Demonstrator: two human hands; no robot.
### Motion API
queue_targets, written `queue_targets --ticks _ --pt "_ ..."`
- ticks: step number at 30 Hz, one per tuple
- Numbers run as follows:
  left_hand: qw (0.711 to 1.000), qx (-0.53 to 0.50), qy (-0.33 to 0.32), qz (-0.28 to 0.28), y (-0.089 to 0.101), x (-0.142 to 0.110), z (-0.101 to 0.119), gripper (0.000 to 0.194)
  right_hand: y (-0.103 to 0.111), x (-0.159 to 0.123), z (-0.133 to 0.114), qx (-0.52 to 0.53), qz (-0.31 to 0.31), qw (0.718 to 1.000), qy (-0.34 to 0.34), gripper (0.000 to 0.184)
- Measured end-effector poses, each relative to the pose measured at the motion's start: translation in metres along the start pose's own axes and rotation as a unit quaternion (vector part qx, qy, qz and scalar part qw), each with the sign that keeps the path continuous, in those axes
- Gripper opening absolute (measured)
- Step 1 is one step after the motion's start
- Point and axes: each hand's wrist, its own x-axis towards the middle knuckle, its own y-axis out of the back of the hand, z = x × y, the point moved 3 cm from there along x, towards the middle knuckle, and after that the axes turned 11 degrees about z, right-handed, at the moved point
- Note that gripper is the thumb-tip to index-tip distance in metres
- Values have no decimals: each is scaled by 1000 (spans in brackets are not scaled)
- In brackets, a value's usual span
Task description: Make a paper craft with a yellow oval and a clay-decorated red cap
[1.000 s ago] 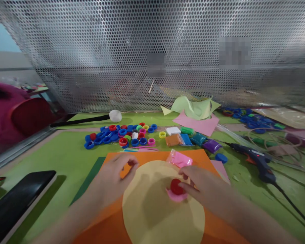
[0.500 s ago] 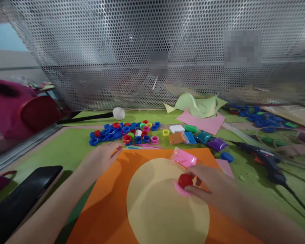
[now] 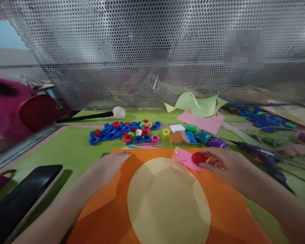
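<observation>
An orange sheet (image 3: 109,217) lies in front of me with a pale yellow paper circle (image 3: 167,200) on it. My left hand (image 3: 109,166) rests flat on the sheet's upper left part, fingers stretched out. My right hand (image 3: 225,164) pinches a red bottle cap (image 3: 198,158) together with a flat pink piece. It holds them at the sheet's upper right, over a pink clay packet (image 3: 184,156).
A pile of coloured bottle caps (image 3: 124,132) and several clay packets (image 3: 193,137) lie beyond the sheet. A glue gun (image 3: 264,157) with its cord is at the right, loose papers (image 3: 200,113) behind. A black phone (image 3: 20,200) lies at the left. A perforated metal screen (image 3: 152,51) stands behind.
My right hand has carried the red cap and pink piece off the yellow circle, up and right to the sheet's corner. My left hand slid to the sheet's upper left edge and flattened.
</observation>
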Motion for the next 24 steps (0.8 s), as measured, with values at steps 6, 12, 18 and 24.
queue_targets --ticks 6,12,18,24 --pt "1000 -6 -5 -26 7 -4 -2 48 -3 -1 -5 133 -85 983 -96 33" --pt "999 25 36 11 47 -4 -8 45 -7 -3 -9 244 -141 951 -125 37" --pt "993 83 71 -40 43 -7 -8 52 -14 -10 -21 201 -165 956 -136 34" --pt "979 155 75 -109 9 -21 35 56 -36 -16 -21 172 -190 958 -129 23"
